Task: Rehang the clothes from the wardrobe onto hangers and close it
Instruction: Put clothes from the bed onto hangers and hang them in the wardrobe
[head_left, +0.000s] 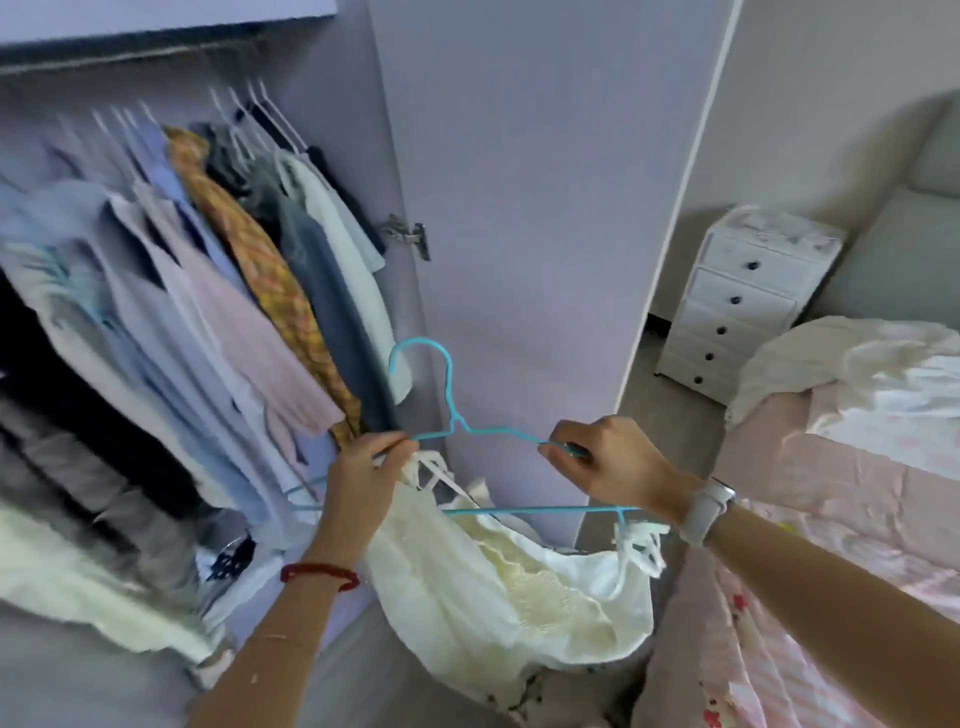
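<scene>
While both hands pinch the blue hanger (485, 431), left hand (363, 475) and right hand (605, 460), the cream dress (498, 587) looks strapped on; next, hook it on the rail (130, 54).

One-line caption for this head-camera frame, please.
Both hands, left hand and right hand, grip a blue hanger carrying a cream garment before the open wardrobe door.

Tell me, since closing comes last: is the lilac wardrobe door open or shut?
Open: the lilac wardrobe door is swung out, exposing its metal hinge and hanging clothes.
</scene>
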